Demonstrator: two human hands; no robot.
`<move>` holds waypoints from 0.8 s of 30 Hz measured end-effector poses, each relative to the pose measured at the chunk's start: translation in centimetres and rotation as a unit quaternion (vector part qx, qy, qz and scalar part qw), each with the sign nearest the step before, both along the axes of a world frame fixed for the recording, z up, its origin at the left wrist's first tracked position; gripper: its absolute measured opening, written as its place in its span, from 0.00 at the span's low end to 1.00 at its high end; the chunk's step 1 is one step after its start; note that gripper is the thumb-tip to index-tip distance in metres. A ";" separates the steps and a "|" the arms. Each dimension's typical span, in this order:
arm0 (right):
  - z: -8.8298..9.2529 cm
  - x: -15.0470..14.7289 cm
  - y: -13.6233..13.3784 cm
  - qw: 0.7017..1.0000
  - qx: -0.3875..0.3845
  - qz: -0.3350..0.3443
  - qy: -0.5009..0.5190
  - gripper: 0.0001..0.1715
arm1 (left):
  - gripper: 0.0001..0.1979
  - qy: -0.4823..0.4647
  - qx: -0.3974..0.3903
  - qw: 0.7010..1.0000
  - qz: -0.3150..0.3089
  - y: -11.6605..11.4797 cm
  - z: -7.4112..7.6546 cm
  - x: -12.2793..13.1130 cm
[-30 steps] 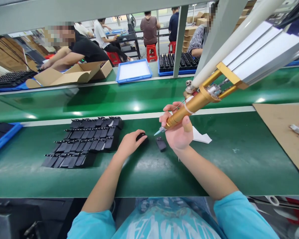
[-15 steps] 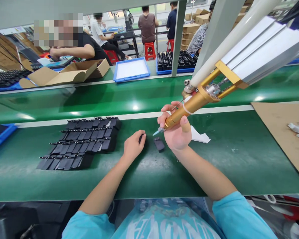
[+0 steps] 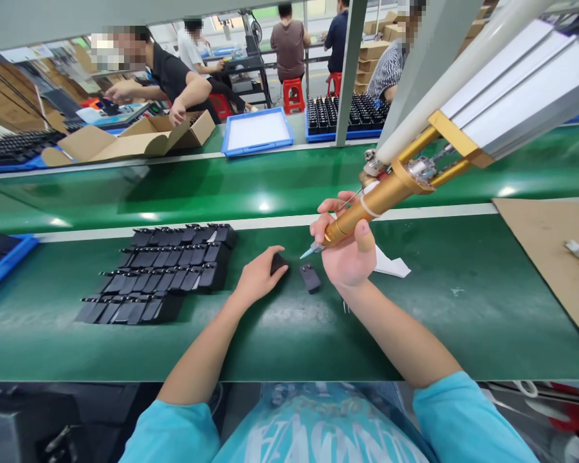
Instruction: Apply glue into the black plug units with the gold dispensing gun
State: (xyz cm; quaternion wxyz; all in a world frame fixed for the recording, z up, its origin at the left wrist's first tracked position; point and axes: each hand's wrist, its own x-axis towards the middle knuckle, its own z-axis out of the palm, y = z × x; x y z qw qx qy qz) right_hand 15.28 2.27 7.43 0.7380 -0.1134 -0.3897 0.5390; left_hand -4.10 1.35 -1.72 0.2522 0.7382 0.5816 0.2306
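My left hand (image 3: 257,276) rests on the green bench with thumb and fingers around a small black plastic housing (image 3: 278,263), which the hand partly hides. My right hand (image 3: 350,262) is closed palm-up around a gold glue dispenser (image 3: 352,220), its thumb along the near side. The dispenser's tapered light-blue nozzle (image 3: 307,251) points down to the left, above and just short of a black flat cover piece (image 3: 311,278) lying on the bench. Left of my hands, several rows of black housings (image 3: 205,278) stand packed together, with small prongs along their far edges.
White paper (image 3: 390,265) lies behind my right wrist. A cardboard sheet (image 3: 550,257) covers the right side. A blue tray (image 3: 9,263) is at the left edge. Across the green belt (image 3: 265,199) stand an open carton (image 3: 125,145) and a co-worker (image 3: 178,80). A metal post (image 3: 350,71) rises ahead.
My left thumb and fingers have spread a little wider around the black housing, showing more of it. My right hand keeps its hold on the dispenser. Across the belt, the co-worker's arm has reached toward the carton.
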 end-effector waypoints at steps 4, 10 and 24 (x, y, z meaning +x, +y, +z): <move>0.1 -0.1 0.1 0.999 -0.019 -0.041 -0.018 0.21 | 0.27 -0.403 -0.137 0.903 0.065 0.0 0.7 0.3; -0.2 0.1 0.6 0.997 -0.027 -0.075 -0.013 0.15 | 0.27 -0.670 -0.202 0.714 0.031 -0.8 2.2 1.1; -0.4 0.4 1.2 0.996 -0.023 -0.085 -0.013 0.10 | 0.29 -0.646 -0.135 0.748 -0.074 -1.6 3.2 0.7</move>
